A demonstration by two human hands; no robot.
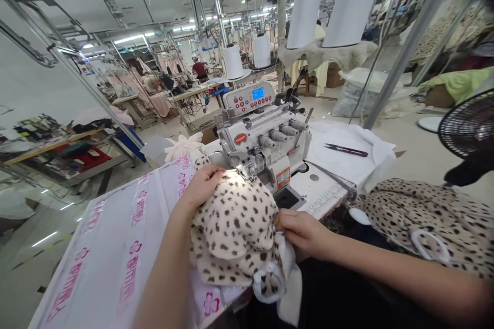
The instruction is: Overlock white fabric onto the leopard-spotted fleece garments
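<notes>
A cream fleece garment piece (pixel 239 216) with dark spots lies bunched at the front of a white overlock sewing machine (pixel 266 139), its upper edge under the lit needle area. My left hand (pixel 204 182) rests on the fabric's upper left, close to the presser foot, fingers bent together over the cloth. Lower right, my right hand (pixel 304 231) is closed on the garment's edge, pinching it in front of the machine bed. A white ring-shaped band (pixel 266 282) hangs from the garment's lower end. My fingertips are partly hidden in the cloth.
Thread snips (pixel 346 150) lie on white material right of the machine. More spotted fabric (pixel 428 221) is piled at the right, below a black fan (pixel 469 123). Thread cones (pixel 304 13) stand above. Plastic with pink print covers the table (pixel 111 247). A distant person (pixel 199 68) sits behind.
</notes>
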